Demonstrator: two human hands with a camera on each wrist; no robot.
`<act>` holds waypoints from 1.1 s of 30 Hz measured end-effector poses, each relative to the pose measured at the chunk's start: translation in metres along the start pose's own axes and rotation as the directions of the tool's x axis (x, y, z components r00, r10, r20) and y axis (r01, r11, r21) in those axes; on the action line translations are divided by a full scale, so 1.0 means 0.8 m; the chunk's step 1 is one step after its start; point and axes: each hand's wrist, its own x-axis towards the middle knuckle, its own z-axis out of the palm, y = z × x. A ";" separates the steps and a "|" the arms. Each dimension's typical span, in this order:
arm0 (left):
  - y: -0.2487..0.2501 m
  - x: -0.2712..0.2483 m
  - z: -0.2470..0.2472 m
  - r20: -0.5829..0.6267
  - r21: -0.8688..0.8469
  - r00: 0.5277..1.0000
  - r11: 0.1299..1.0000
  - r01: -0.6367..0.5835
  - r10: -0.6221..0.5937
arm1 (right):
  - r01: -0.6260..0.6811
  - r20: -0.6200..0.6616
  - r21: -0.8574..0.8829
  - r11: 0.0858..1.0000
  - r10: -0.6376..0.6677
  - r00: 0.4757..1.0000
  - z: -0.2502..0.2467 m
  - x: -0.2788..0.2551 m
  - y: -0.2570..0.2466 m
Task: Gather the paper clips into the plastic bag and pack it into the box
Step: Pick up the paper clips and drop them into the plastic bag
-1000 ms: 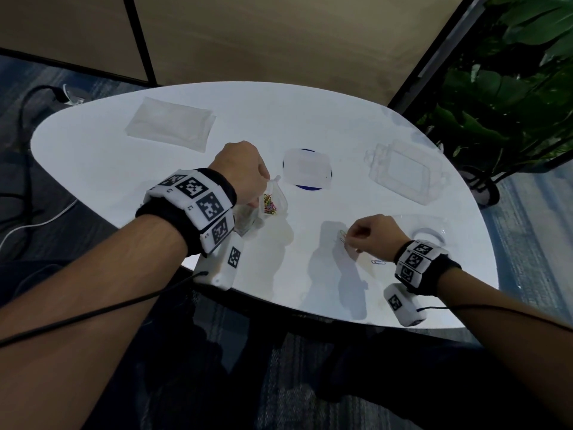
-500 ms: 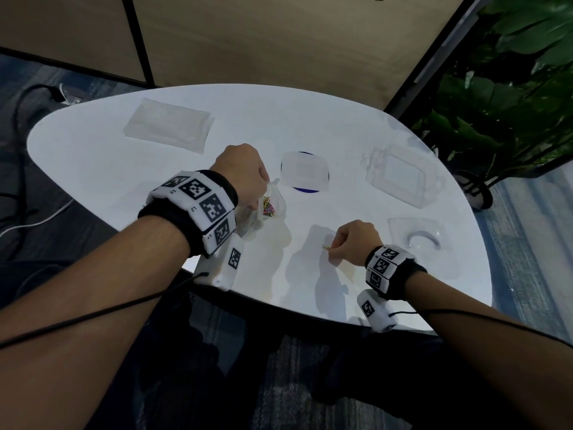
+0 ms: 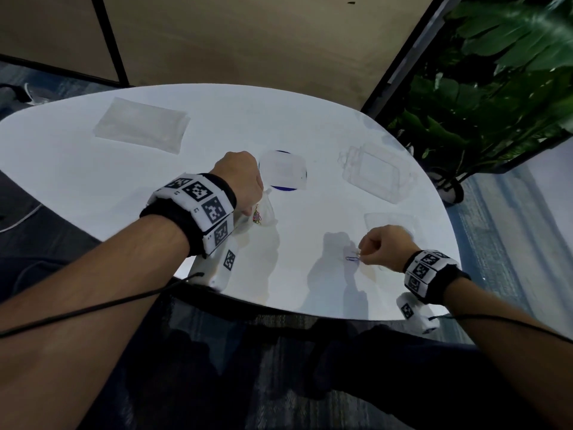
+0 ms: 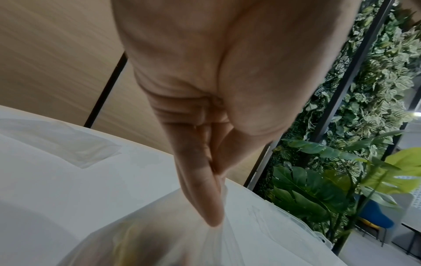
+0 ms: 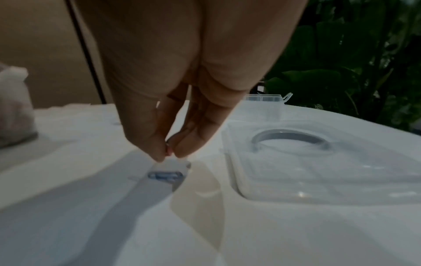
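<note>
Left hand: left hand (image 3: 240,178) pinches the gathered top of the plastic bag (image 3: 266,212) between thumb and fingers (image 4: 206,201), so the bag hangs just above the table.
Right hand: right hand (image 3: 383,248) has thumb and forefinger pressed together on a small clip (image 5: 168,144), fingertips (image 5: 157,154) just over the table.
Blue paper clip: blue paper clip (image 3: 352,258) lies flat on the table directly under the right fingertips; from the right wrist view (image 5: 165,175) it looks apart from them.
Bag contents: coloured clips (image 3: 257,216) sit in the bottom of the bag.
Box: clear plastic box (image 3: 376,172) stands open at the far right of the table, well apart from both hands.
Lid: clear lid (image 3: 389,221) with a grey handle (image 5: 290,139) lies flat just beyond the right hand.
Surface: white rounded table (image 3: 93,187), glossy, with shadows of both hands on it.
Other things: spare flat bags (image 3: 141,128) at far left; a small clear square over a blue disc (image 3: 282,170) beside the left hand.
Room: wood-panelled wall (image 3: 248,35) behind, green plants (image 3: 496,88) at right, grey-blue carpet (image 3: 511,237) below.
Change: half a second ago the right hand was nearer the table's front edge; it has since moved right and further in, toward the lid. The left hand has kept its hold on the bag.
</note>
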 end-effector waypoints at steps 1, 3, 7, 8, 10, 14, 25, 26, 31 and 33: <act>0.004 0.000 0.004 0.008 0.005 1.000 1.000 -0.006 0.006 | 0.042 -0.003 -0.016 0.999 -0.043 0.999 0.005 -0.004 0.006; 0.013 -0.001 0.011 0.026 -0.003 0.999 1.000 -0.022 0.022 | 0.125 -0.037 -0.017 0.992 -0.125 0.991 0.019 -0.008 0.016; 0.022 -0.003 0.020 0.063 -0.080 0.996 0.996 -0.050 0.055 | 0.245 -0.071 -0.063 0.968 -0.249 0.966 0.043 0.000 0.022; 0.022 -0.002 0.022 0.071 -0.092 0.995 0.994 -0.058 0.064 | 0.250 -0.060 -0.070 0.966 -0.255 0.965 0.045 0.002 0.022; 0.022 -0.001 0.023 0.088 -0.108 0.993 0.992 -0.068 0.078 | 0.215 -0.031 -0.062 0.975 -0.218 0.976 0.044 0.006 0.024; 0.022 0.001 0.023 0.118 -0.147 0.989 0.987 -0.068 0.085 | 0.117 0.079 -0.036 0.992 -0.114 0.990 0.036 0.007 0.024; 0.022 0.005 0.025 0.145 -0.168 0.984 0.983 -0.078 0.103 | 0.244 -0.146 0.599 0.763 -0.197 0.970 -0.002 0.014 -0.135; 0.022 0.004 0.024 0.141 -0.165 0.985 0.983 -0.080 0.104 | 0.291 -0.166 0.554 0.780 -0.239 0.957 -0.003 0.014 -0.154; 0.016 0.004 0.017 0.087 -0.145 0.990 0.985 -0.095 0.109 | 0.422 -0.126 0.274 0.864 -0.403 0.906 0.002 0.010 -0.198; 0.012 0.005 0.013 0.078 -0.154 0.991 0.983 -0.095 0.108 | 0.428 -0.103 0.280 0.859 -0.417 0.903 -0.003 0.011 -0.199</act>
